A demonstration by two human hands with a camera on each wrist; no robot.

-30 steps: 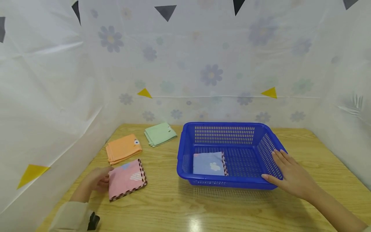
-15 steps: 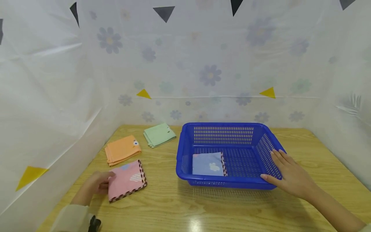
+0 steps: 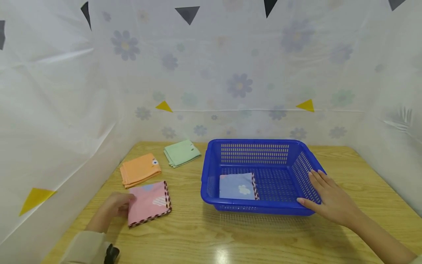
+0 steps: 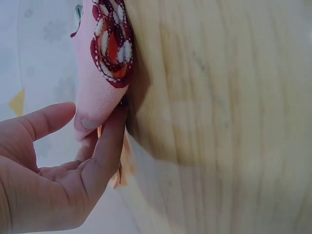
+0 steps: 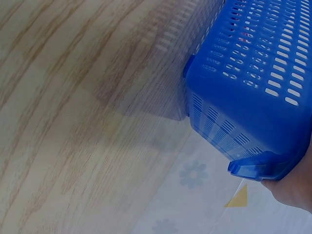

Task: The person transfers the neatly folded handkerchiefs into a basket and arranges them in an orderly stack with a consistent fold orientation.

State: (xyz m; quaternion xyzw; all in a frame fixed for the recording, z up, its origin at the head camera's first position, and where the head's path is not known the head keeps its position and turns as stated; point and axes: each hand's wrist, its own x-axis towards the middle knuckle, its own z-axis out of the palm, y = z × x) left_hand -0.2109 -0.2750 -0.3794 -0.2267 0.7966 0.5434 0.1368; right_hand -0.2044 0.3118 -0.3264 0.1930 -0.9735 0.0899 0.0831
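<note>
At the left of the table, my left hand (image 3: pixel 113 207) pinches the left edge of a folded pink hand towel (image 3: pixel 148 203) with a checked border. In the left wrist view, the thumb is at one face of the pink towel (image 4: pixel 95 92) and the fingers (image 4: pixel 109 146) lie against its underside, beside the tabletop. My right hand (image 3: pixel 333 201) rests with fairly straight fingers on the right rim of a blue plastic basket (image 3: pixel 257 202), its thumb at the front rim. Inside the basket, on the left, lies a folded light-blue towel (image 3: pixel 235 186). Only part of the right hand (image 5: pixel 295 187) shows in the right wrist view.
Behind the pink towel lies a folded orange towel (image 3: pixel 140 170). A folded green towel (image 3: pixel 181 153) sits farther back, left of the basket. Flower-printed sheeting (image 3: pixel 204 73) encloses the wooden table (image 3: pixel 184 234) at the back and both sides.
My left hand has taken a firmer hold of the pink towel's edge and shifted it slightly to the right. The right hand and basket have stayed in place.
</note>
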